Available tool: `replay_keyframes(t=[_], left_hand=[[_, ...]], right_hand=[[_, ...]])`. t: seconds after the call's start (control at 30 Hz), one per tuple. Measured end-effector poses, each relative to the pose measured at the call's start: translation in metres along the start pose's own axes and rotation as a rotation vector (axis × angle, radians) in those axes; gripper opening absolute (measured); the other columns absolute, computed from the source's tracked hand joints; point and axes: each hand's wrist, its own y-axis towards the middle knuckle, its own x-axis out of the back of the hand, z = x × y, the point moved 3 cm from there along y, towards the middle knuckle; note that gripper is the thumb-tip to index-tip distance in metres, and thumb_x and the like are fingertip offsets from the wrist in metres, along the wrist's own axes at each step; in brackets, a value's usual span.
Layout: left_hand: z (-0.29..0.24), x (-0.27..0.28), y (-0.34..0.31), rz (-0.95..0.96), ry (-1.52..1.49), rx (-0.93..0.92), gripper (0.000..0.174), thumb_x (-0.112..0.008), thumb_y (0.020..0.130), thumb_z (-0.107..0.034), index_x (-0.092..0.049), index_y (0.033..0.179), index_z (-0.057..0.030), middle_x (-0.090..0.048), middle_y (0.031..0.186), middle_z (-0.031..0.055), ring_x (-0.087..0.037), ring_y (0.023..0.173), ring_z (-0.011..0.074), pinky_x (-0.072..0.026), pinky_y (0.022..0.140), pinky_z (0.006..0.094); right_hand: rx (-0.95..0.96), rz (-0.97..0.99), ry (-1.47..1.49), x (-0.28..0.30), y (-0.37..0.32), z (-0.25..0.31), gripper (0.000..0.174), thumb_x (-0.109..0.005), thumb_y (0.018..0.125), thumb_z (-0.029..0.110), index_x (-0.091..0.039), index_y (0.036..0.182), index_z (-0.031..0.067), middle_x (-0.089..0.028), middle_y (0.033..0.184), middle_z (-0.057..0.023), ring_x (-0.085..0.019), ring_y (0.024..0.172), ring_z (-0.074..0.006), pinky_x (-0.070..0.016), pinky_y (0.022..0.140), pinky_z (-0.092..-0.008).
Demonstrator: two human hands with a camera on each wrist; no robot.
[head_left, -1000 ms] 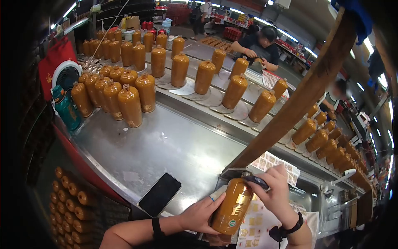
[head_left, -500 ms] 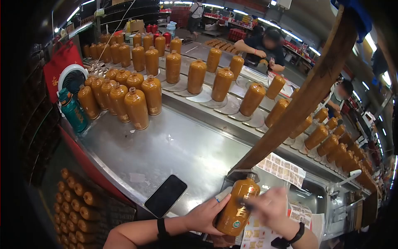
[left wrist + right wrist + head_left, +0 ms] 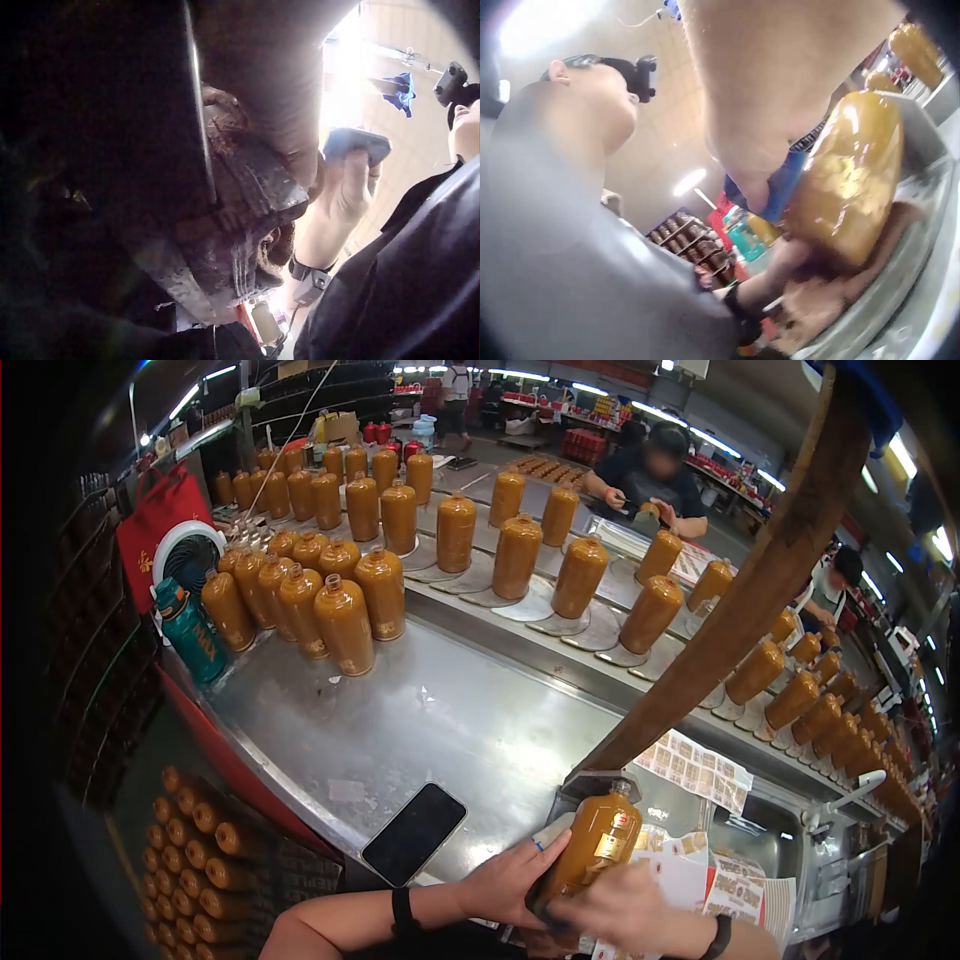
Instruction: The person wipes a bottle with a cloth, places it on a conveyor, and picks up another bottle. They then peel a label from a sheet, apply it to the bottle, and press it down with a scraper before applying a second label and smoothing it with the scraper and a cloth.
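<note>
The left hand grips the side of a glossy amber bottle, tilted near the front edge, with gold and red marks on its face. A pale flat piece lies by the left fingers. Blurred in the head view, the right hand is at the bottle's lower end. Its fingers pinch a dark blue block, seen beside the bottle in the right wrist view. The left wrist view also shows the block in the right hand; much else there is dark.
A black phone lies left of the hands. Several amber bottles and a teal flask stand at the table's left. Beyond run rows of bottles on round plates. A wooden post slants up at right, near label sheets and a sink.
The right hand has moved from the bottle's neck down to its lower end with the block. Bottles on the plates have shifted left relative to the table. The left hand keeps its grip.
</note>
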Motion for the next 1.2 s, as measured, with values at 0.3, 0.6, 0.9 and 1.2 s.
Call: replay_keyframes(t=[0.3, 0.6, 0.9, 1.2], left_hand=[[0.008, 0.022, -0.007, -0.044, -0.009, -0.067, 0.128, -0.088, 0.064, -0.052, -0.019, 0.154, 0.0073, -0.055, 0.100, 0.0209, -0.054, 0.084, 0.0336, -0.0470, 0.075, 0.0399], [0.013, 0.045, -0.020, -0.008, 0.004, -0.020, 0.122, -0.086, 0.067, -0.048, -0.021, 0.154, 0.0067, -0.051, 0.100, 0.0197, -0.054, 0.089, 0.0338, -0.0477, 0.082, 0.0383], [0.015, 0.051, -0.024, 0.004, -0.009, 0.014, 0.121, -0.086, 0.069, -0.048, -0.020, 0.155, 0.0061, -0.051, 0.101, 0.0199, -0.054, 0.090, 0.0354, -0.0470, 0.084, 0.0396], [0.023, 0.061, -0.024, 0.042, -0.007, 0.012, 0.122, -0.085, 0.067, -0.049, -0.021, 0.154, 0.0071, -0.054, 0.106, 0.0248, -0.056, 0.093, 0.0389, -0.0476, 0.085, 0.0416]], right_hand=[[-0.371, -0.182, 0.106, 0.021, 0.035, -0.049, 0.024, -0.079, 0.074, 0.018, -0.074, 0.097, 0.0162, -0.059, 0.074, 0.0007, -0.054, 0.077, -0.0201, -0.0379, 0.073, -0.0378], [-0.460, -0.175, 0.287, 0.001, 0.059, -0.039, 0.014, -0.078, 0.078, 0.016, -0.076, 0.092, 0.0143, -0.055, 0.070, -0.0022, -0.052, 0.081, -0.0227, -0.0404, 0.074, -0.0359], [-0.531, -0.247, 0.224, 0.000, 0.066, -0.055, 0.018, -0.080, 0.072, 0.017, -0.076, 0.090, 0.0147, -0.055, 0.064, -0.0016, -0.054, 0.076, -0.0225, -0.0402, 0.069, -0.0381], [-0.272, -0.087, 0.129, 0.007, 0.076, -0.030, 0.026, -0.077, 0.069, 0.014, -0.075, 0.095, 0.0131, -0.057, 0.072, -0.0029, -0.053, 0.076, -0.0236, -0.0421, 0.066, -0.0390]])
